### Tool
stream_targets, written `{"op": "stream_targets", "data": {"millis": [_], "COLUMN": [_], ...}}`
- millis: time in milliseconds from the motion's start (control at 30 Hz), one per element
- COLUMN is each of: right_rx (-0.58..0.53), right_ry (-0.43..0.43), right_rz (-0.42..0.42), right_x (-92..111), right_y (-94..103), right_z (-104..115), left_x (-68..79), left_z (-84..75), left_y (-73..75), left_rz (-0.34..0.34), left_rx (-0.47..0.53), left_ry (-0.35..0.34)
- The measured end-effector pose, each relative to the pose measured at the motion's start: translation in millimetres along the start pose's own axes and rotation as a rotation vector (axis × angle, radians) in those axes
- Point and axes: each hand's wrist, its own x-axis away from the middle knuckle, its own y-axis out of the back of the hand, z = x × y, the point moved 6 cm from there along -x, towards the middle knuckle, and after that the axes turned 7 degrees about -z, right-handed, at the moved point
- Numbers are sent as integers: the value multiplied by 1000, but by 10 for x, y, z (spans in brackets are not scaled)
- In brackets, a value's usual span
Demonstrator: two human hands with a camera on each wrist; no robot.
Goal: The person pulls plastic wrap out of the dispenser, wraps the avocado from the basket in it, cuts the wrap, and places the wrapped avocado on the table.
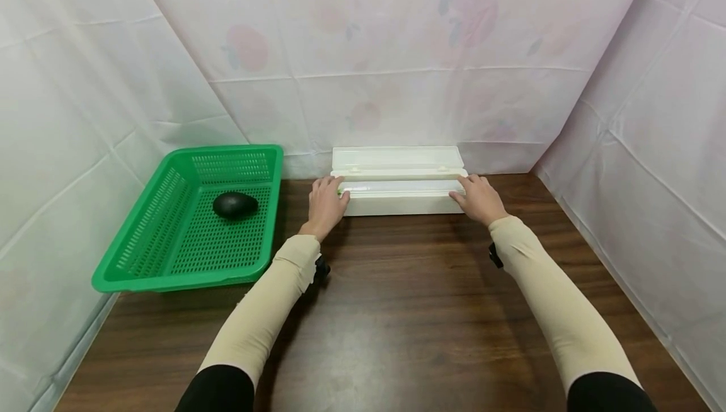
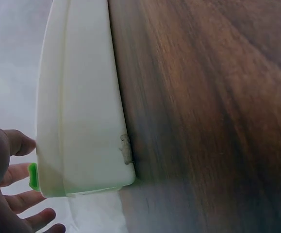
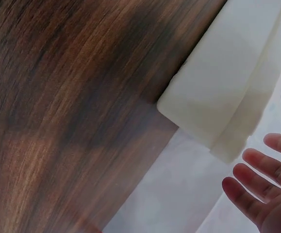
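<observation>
A long white plastic box with its lid raised stands at the back of the table. It looks like a cling film dispenser; a pale, shiny strip shows along its top. My left hand is at the box's left end, fingers spread and thumb at the top front edge. In the left wrist view a small green tab sticks out near these fingers. At the right end is my right hand. Its fingers look fairly straight and spread beside the box's corner in the right wrist view.
On the left stands a green plastic basket with a dark, smooth, egg-shaped object inside. Pale patterned sheets hang behind and at both sides of the brown wooden table.
</observation>
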Motion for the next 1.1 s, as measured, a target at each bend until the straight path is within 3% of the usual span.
{"op": "stream_targets", "data": {"millis": [333, 700, 1100], "right_rx": [-56, -58, -48], "right_ry": [-48, -44, -50], "right_rz": [13, 2, 6], "right_x": [-24, -65, -66], "right_y": [-62, -46, -38], "right_z": [-117, -129, -122], "left_x": [-19, -111, -154], "left_z": [41, 31, 25], "left_y": [-33, -30, -17], "left_rz": [-23, -22, -80], "left_rx": [50, 42, 49], "left_ry": [8, -9, -49]}}
